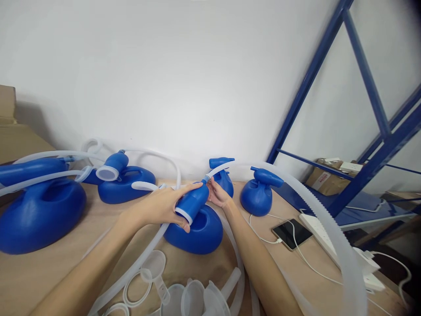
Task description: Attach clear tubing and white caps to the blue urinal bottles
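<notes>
My left hand (164, 202) is wrapped around a blue plastic cup-shaped funnel (194, 202) with a white rim, tilted with its mouth toward me. At its narrow far end, the fingers of my right hand (217, 194) close around the joint where a translucent ribbed hose (333, 228) meets the funnel. From there the hose arcs up and over to the right, then down past my right forearm. Right below the funnel stands a rounded blue plastic bottle (199, 239); whether the two are joined is hidden.
More blue bottles stand left (42, 215) and right (256, 197), some with hoses. Clear plastic caps and funnels (192, 298) lie in front. A phone (292, 233) with a cable, a power strip (320, 232), a blue metal rack (309, 83) and a cardboard box (23, 140) are nearby.
</notes>
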A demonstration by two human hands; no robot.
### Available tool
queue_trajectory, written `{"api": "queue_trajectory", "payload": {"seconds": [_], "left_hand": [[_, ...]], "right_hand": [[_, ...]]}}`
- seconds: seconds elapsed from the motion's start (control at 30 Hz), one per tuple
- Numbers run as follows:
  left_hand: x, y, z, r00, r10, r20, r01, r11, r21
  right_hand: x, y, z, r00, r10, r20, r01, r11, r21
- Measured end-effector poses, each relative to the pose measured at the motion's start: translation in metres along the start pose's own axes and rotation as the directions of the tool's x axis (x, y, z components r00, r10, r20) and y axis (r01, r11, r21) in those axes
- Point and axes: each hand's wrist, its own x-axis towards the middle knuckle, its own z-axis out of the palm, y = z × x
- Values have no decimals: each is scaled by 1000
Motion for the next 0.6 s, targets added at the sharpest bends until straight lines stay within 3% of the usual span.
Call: {"api": "queue_trajectory", "payload": {"seconds": [0.4, 0.6], "left_hand": [[1, -4, 3, 999, 27, -38, -27, 1000, 11], [1, -4, 4, 999, 23, -31, -24, 1000, -5]], "right_hand": [[1, -1, 9, 987, -140, -81, 141, 990, 8], [1, 5, 11, 979, -150, -134, 155, 987, 30]]}}
